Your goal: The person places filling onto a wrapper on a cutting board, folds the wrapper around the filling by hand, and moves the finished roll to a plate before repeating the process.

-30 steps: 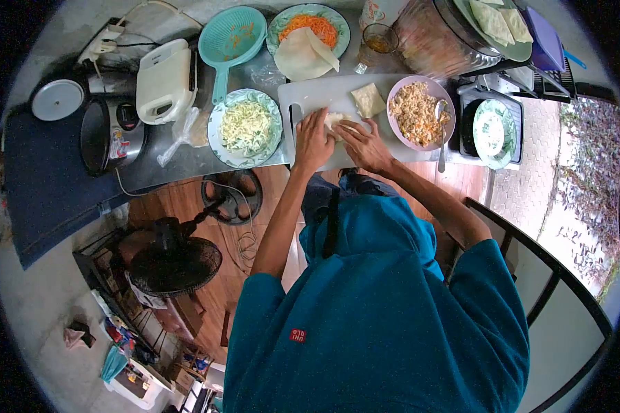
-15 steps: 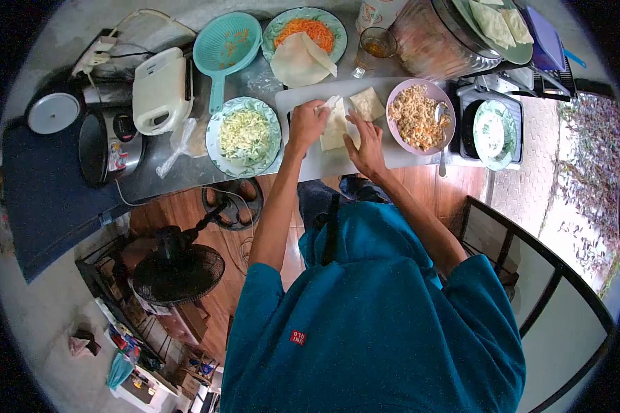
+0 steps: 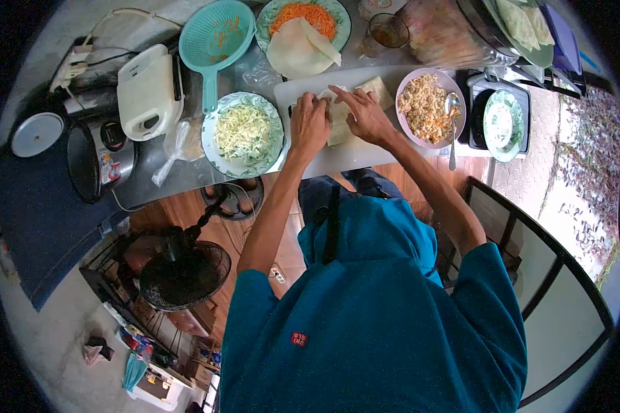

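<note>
Wrapper [image 3: 339, 124] lies pressed between left hand [image 3: 310, 124] and right hand [image 3: 366, 115].

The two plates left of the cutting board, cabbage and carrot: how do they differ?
The cabbage plate holds pale shredded strips and sits at the counter's near edge, uncovered. The carrot plate holds orange shreds, sits farther back, and round wrappers partly cover it. Both have green patterned rims.
</note>
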`<move>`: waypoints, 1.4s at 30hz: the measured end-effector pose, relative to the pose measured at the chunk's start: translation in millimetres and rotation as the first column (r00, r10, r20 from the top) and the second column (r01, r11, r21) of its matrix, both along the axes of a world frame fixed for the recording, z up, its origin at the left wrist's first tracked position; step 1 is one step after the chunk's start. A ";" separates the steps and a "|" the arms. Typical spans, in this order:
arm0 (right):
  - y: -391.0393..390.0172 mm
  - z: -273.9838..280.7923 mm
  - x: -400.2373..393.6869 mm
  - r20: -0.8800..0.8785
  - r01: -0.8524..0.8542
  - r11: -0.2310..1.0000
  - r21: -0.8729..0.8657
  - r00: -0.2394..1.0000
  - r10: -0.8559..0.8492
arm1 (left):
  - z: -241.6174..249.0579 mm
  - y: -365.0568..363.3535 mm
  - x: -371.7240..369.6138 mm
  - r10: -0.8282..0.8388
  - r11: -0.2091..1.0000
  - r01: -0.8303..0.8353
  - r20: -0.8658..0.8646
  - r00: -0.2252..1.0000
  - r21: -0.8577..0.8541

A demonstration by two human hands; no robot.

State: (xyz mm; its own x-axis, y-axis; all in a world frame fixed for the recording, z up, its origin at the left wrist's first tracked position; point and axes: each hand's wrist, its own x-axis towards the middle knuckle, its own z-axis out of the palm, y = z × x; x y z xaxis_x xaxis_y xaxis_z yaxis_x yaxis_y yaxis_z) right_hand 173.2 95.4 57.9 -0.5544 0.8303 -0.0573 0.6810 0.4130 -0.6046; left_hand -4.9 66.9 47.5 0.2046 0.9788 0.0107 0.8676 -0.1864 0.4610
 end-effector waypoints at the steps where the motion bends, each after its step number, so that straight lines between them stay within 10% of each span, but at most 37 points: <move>1: 3.3 -0.1 1.0 -0.005 -0.024 1.000 0.013 1.000 0.024 | -1.2 2.4 -1.9 0.003 1.000 -0.003 0.003 1.000 -0.009; 10: 15.3 3.6 3.6 0.020 -0.069 0.996 0.055 0.998 0.068 | 0.8 10.1 -13.9 -0.017 0.994 0.028 0.107 0.994 -0.102; 15: -23.3 11.0 1.0 -0.025 0.246 0.968 -0.051 0.969 -0.248 | 7.1 -25.8 -0.1 0.334 0.928 -0.245 0.339 0.879 -0.280; 22: -68.7 5.7 -6.2 -0.022 0.468 0.848 -0.249 0.872 -0.489 | 3.6 -71.7 21.8 0.416 0.907 -0.324 0.465 0.781 -0.268; 34: -98.9 10.6 28.0 -0.245 0.059 0.979 -0.193 0.964 -0.106 | 13.4 -106.9 12.4 0.136 0.988 -0.086 0.468 0.873 -0.127; 42: -60.2 0.6 -18.5 -0.168 0.362 0.928 -0.084 0.913 -0.371 | -3.8 -102.0 23.2 0.391 0.915 -0.382 0.528 0.754 -0.131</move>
